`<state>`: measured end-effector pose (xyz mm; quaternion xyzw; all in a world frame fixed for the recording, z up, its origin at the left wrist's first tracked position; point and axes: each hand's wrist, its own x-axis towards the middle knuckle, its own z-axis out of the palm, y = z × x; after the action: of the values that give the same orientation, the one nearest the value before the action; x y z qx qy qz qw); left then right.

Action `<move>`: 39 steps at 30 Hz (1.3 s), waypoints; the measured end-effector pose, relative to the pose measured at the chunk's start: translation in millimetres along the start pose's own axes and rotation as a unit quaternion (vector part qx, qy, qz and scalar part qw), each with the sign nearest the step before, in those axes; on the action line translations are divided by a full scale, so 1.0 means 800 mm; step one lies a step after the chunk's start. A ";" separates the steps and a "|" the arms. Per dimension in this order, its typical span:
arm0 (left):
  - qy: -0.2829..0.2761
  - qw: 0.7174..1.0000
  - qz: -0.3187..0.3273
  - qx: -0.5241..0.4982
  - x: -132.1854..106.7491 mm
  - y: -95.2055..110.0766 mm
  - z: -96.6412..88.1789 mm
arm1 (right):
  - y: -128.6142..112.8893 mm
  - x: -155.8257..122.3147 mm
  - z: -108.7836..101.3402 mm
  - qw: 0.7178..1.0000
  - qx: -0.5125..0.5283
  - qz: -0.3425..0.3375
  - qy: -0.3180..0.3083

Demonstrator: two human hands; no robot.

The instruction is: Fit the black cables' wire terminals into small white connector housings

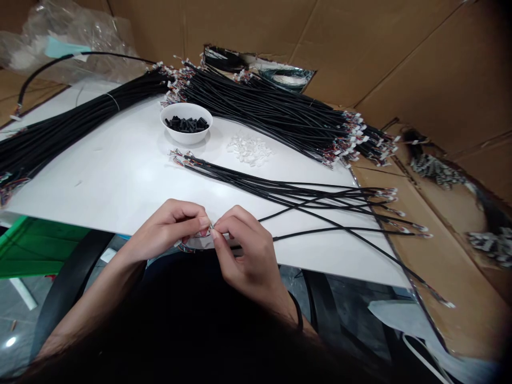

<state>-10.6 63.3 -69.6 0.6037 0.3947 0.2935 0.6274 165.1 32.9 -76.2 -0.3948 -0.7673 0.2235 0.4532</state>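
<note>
My left hand (176, 226) and my right hand (246, 248) meet at the front edge of the white table. Both are closed in a pinch, fingertips almost touching, on thin wires at the end of a black cable. Something small and pale shows between the fingertips, too small to make out. More coloured wires (186, 247) hang below my left fingers. From behind my right hand a black cable (316, 231) runs off to the right. Just beyond my hands lies a loose bunch of black cables (256, 184) with white connectors at their ends.
A white bowl (188, 137) of short black tubes stands beyond my hands, beside a pile of small white connectors (250, 149). Large bundles of black cables lie at the back (260, 101) and left (80, 114). Cardboard (360, 48) walls the far side; a green bin (36, 248) is lower left.
</note>
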 end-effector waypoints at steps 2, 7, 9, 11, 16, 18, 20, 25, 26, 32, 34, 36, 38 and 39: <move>-0.007 1.000 -0.004 -0.008 -0.001 0.000 -0.001 | 0.000 0.000 0.000 1.000 0.014 0.004 0.004; -0.014 1.000 0.007 -0.012 0.000 0.001 0.000 | -0.001 0.000 0.000 0.999 0.036 0.011 0.014; -0.008 1.000 0.019 0.003 0.000 0.002 0.001 | -0.001 0.001 0.000 0.999 0.039 0.008 0.017; 0.006 0.999 0.029 0.025 0.000 0.003 0.002 | -0.001 0.001 0.001 0.999 0.037 0.005 0.020; 0.035 0.998 0.037 0.040 -0.002 0.003 0.005 | -0.001 0.002 0.002 0.999 0.024 0.005 0.024; 0.039 0.998 0.039 0.038 -0.002 0.003 0.005 | -0.002 0.002 0.002 0.999 0.024 0.009 0.025; 0.041 0.998 0.041 0.039 -0.002 0.002 0.006 | -0.002 0.003 0.003 0.999 0.024 0.011 0.026; 0.063 0.995 0.054 0.061 -0.001 0.001 0.009 | -0.001 0.002 0.005 0.999 0.013 0.008 0.033; 0.072 0.993 0.061 0.073 -0.001 0.000 0.010 | 0.000 0.002 0.006 0.999 0.008 0.007 0.036; 0.136 0.972 0.108 0.160 0.001 -0.003 0.019 | 0.009 0.001 0.012 0.999 -0.017 -0.003 0.049; 0.150 0.964 0.124 0.180 0.001 -0.004 0.021 | 0.013 0.001 0.014 0.999 -0.014 -0.003 0.052; 0.158 0.960 0.130 0.191 0.001 -0.005 0.022 | 0.015 0.001 0.015 0.998 -0.009 -0.004 0.055; 0.156 0.959 0.129 0.198 0.001 -0.005 0.022 | 0.017 0.001 0.015 0.998 -0.001 -0.001 0.058; 0.150 0.960 0.124 0.200 0.001 -0.004 0.021 | 0.017 0.001 0.014 0.998 0.004 0.002 0.058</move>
<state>3.9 54.8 -73.7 0.7100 0.4570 0.3714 0.3862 160.4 41.3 -90.8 -0.4067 -0.7380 0.2045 0.4981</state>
